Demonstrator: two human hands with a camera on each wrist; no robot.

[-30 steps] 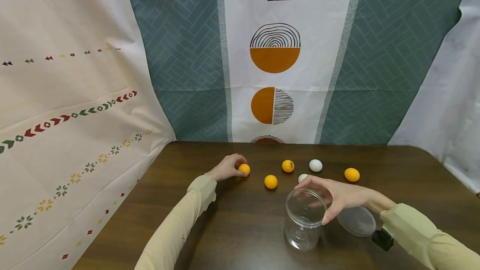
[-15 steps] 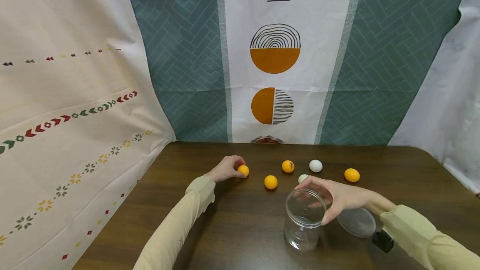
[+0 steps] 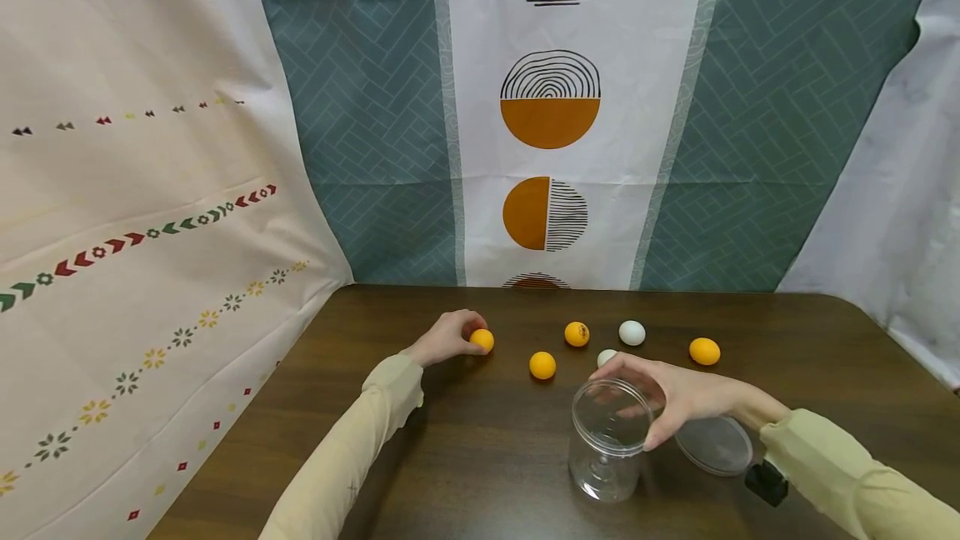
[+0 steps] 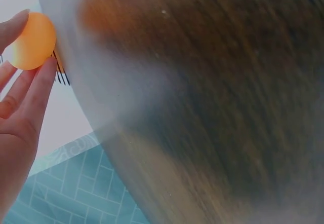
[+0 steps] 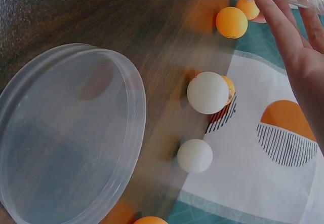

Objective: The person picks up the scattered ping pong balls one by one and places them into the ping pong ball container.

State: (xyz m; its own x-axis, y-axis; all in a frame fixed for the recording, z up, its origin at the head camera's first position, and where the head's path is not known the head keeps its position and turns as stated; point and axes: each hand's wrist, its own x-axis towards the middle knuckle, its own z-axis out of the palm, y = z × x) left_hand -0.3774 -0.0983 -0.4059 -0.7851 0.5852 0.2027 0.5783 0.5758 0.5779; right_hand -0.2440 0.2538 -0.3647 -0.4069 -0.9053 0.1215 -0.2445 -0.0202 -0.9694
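Note:
My left hand [image 3: 467, 333] pinches an orange ball [image 3: 482, 341] at the table's far left; the left wrist view shows that ball [image 4: 31, 40] between my fingertips [image 4: 38, 82]. A clear open jar [image 3: 606, 440] stands upright near the front, and my right hand [image 3: 637, 402] grips its rim from the right, fingers over the top. Its clear lid [image 3: 714, 444] lies flat on the table just right of the jar. In the right wrist view the lid [image 5: 66, 133] fills the left side.
Loose balls lie beyond the jar on the dark wooden table [image 3: 480, 457]: orange ones [image 3: 542, 365], [image 3: 577, 333], [image 3: 704, 351] and white ones [image 3: 632, 332], [image 3: 605, 356]. Patterned cloth backdrops hang behind and to the left of the table.
My left hand has drawn the orange ball slightly left and toward me. The right hand and the jar have stayed put.

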